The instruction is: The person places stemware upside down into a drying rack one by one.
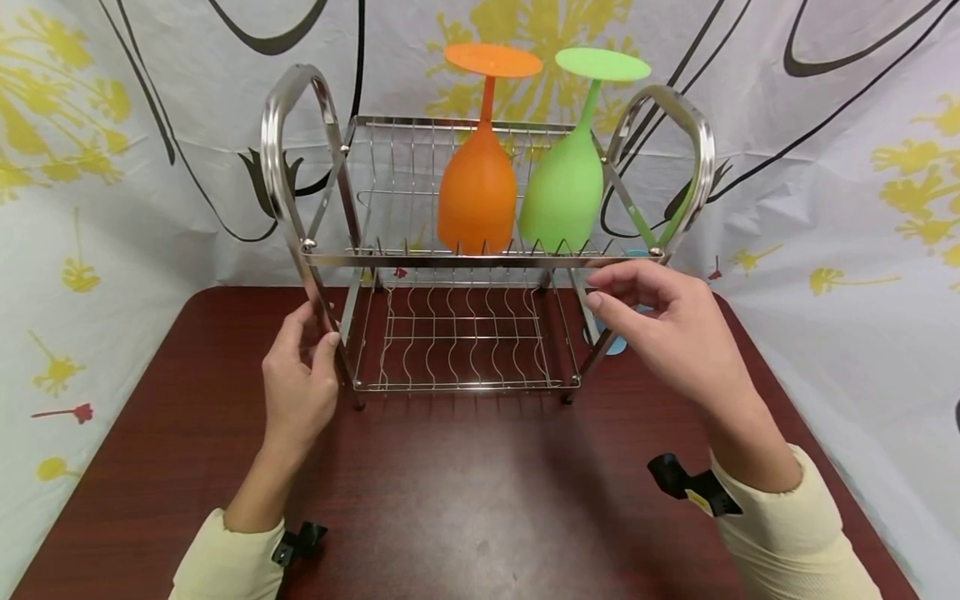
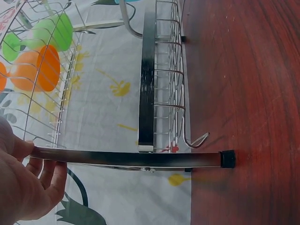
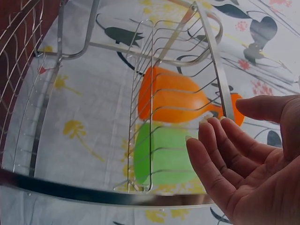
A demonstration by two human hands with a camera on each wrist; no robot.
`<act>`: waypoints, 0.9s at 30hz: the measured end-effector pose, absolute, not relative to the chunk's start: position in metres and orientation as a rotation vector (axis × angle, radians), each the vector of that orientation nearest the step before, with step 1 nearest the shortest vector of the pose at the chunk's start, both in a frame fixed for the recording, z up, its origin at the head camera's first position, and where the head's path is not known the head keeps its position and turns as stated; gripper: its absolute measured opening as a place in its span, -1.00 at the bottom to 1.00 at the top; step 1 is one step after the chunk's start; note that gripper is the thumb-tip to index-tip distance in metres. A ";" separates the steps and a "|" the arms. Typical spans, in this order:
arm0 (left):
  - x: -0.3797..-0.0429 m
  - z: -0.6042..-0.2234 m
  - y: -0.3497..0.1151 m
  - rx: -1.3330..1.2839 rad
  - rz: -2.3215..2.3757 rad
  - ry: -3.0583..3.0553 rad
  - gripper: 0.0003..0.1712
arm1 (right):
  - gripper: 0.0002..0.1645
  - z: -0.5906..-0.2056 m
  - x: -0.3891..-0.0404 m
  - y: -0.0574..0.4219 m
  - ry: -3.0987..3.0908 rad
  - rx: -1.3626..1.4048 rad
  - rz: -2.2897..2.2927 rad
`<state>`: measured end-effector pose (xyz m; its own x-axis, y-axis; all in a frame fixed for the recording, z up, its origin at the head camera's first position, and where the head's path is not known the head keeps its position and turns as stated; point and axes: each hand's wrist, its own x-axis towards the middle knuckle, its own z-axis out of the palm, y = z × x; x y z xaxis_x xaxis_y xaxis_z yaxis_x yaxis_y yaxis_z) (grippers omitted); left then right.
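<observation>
A two-tier metal dish rack (image 1: 480, 262) stands on the table. On its upper shelf an orange goblet (image 1: 477, 187) and a light green goblet (image 1: 564, 187) rest upside down, side by side, bases up. My left hand (image 1: 300, 387) pinches the rack's left front leg between thumb and fingers, below the upper shelf; the left wrist view shows the thumb on the leg (image 2: 126, 158). By the right end of the upper shelf's front bar, my right hand (image 1: 667, 325) has its fingers loosely bent, with nothing between thumb and fingertips in the right wrist view.
A light blue object (image 1: 617, 343) shows on the table behind the rack's right side, mostly hidden by my right hand. The lower shelf (image 1: 465, 337) has wavy wires. A patterned white cloth (image 1: 810, 208) hangs behind and beside the dark red table (image 1: 465, 500).
</observation>
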<state>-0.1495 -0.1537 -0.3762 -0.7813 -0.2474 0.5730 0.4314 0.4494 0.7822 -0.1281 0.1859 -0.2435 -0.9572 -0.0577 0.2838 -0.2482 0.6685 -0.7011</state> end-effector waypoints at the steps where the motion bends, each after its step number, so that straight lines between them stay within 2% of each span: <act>1: -0.149 -0.376 -0.154 -0.151 -1.368 -2.062 -0.62 | -0.80 -0.244 -0.128 0.188 -2.653 0.237 1.165; 27: -0.150 -0.377 -0.153 -0.152 -1.372 -2.062 -0.62 | -0.71 -0.263 -0.140 0.218 -2.746 0.203 1.239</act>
